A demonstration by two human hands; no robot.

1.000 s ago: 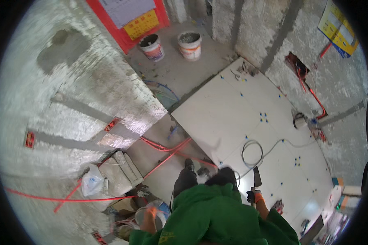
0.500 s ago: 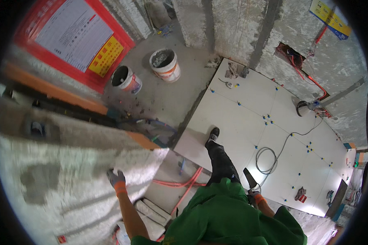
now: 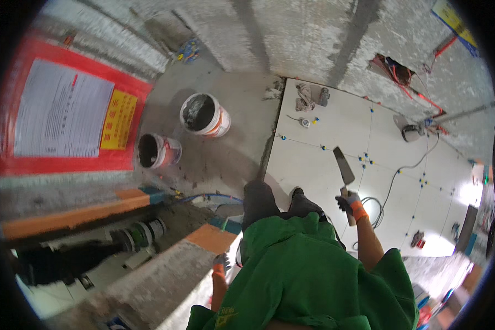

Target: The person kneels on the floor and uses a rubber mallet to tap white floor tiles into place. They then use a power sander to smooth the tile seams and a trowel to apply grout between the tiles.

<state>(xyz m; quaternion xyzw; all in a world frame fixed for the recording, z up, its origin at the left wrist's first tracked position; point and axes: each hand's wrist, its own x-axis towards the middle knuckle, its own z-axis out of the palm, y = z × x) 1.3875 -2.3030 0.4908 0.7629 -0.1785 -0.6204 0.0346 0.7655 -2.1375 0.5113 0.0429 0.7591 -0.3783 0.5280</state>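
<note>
My right hand [image 3: 351, 202], in a grey glove with an orange cuff, grips the pale handle of a wide steel trowel [image 3: 342, 165], its blade raised above white floor tiles [image 3: 396, 137]. My left hand [image 3: 221, 261], also gloved, is at the edge of a rough wall ledge [image 3: 159, 275], fingers apart and holding nothing; whether it touches the ledge I cannot tell. Beneath me are my dark-trousered legs. Small blue and yellow levelling pieces [image 3: 365, 159] dot the tile joints, and a loop of grey cable [image 3: 372, 212] lies right of my right hand.
Two plaster-smeared buckets [image 3: 206, 129] [image 3: 159, 151] stand on bare concrete [image 3: 242, 93] beside a red-bordered board [image 3: 60, 110]. Rags [image 3: 305, 98], a small tool [image 3: 304, 122] and a dark container [image 3: 410, 132] sit on the tiles near a wall with red conduit [image 3: 418, 96]. A hose [image 3: 209, 196] crosses the concrete.
My view has swung left, bringing buckets and board closer. I have stepped forward past the wall's end. The trowel is lifted higher, and my left hand has moved down toward my body.
</note>
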